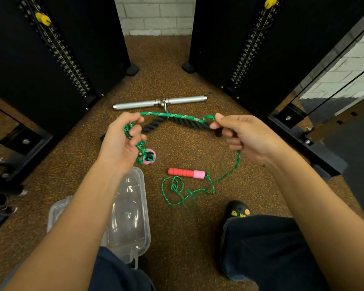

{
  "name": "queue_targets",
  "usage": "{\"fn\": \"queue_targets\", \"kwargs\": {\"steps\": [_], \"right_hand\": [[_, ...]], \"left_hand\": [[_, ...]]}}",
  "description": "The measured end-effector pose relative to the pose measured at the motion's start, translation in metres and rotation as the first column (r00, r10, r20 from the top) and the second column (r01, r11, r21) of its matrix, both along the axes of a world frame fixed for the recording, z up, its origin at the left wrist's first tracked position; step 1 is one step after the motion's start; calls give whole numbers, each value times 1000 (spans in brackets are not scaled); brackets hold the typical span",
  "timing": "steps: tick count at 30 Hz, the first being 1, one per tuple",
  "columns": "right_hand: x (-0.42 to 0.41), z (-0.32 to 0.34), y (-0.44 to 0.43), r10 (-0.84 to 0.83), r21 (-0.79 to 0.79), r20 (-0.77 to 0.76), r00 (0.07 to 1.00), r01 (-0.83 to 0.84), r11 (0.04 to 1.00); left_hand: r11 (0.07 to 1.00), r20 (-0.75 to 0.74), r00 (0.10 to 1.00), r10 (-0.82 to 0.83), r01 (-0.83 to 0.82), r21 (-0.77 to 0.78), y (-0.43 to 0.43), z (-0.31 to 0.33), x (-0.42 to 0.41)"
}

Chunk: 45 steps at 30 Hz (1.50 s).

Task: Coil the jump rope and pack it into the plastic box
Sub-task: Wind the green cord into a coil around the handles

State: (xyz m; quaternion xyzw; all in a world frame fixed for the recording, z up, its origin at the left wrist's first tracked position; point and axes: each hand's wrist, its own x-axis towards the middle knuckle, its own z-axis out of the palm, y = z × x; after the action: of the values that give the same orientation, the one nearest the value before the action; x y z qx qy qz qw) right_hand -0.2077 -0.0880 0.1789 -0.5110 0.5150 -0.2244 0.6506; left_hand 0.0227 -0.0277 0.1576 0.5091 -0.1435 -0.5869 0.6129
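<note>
Jump rope [172, 117], braided green, spans between left hand [122, 137] and right hand [244, 136], both pinching it (ribbed handle [186, 172] on floor [166, 66]).

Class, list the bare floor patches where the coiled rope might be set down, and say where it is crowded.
Free: floor from the metal bar back to the brick wall; the strip between plastic box and shoe. Crowded: around the red handle and loose green rope.

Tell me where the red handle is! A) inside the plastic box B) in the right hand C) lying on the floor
C: the red handle lies flat on the speckled floor, to the right of the plastic box and not in it.
</note>
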Motion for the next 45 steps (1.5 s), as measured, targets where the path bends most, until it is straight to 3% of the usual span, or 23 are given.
{"fn": "queue_targets", "kwargs": {"steps": [4,9,12,17,21,26,30,33,36,38,41,43,45], "right_hand": [[1,-12,3,-103,-251,-467,878,-21,968],[0,-13,4,-130,-311,-655,745,-108,944],[5,-20,6,-115,-391,-713,692,-256,884],[20,-14,20,181,-492,-590,787,-528,693],[24,-14,25,402,-349,-507,763,-608,713],[15,-3,15,333,-416,-269,904,-421,806],[19,-4,16,271,-464,-196,942,-333,821],[22,-3,19,312,-410,-206,928,-371,833],[21,-5,20,427,-306,-263,865,-494,814],[22,-5,24,483,-248,-362,797,-582,774],[28,0,30,482,-263,-505,716,-660,704],[30,0,33,465,-286,-589,661,-708,645],[31,-4,36,461,-281,-640,615,-745,604]], "left_hand": [[1000,68,998,-7,5,29,0,-4,-6],[998,87,994,-59,57,30,0,-4,-9],[978,173,963,-207,201,49,3,-2,-17],[883,279,838,-470,447,142,9,-1,-41],[846,133,836,-532,522,105,12,-2,-48],[735,89,730,-678,676,55,17,2,-47],[611,24,610,-792,792,19,22,10,-49],[609,-51,607,-793,792,-53,25,12,-48],[636,-64,640,-766,739,-220,25,6,-43],[680,-206,656,-726,641,-356,20,1,-39],[745,-438,609,-661,463,-481,15,1,-38],[831,-424,731,-535,365,-420,12,1,-39],[910,-321,874,-365,261,-323,11,4,-39]]}}
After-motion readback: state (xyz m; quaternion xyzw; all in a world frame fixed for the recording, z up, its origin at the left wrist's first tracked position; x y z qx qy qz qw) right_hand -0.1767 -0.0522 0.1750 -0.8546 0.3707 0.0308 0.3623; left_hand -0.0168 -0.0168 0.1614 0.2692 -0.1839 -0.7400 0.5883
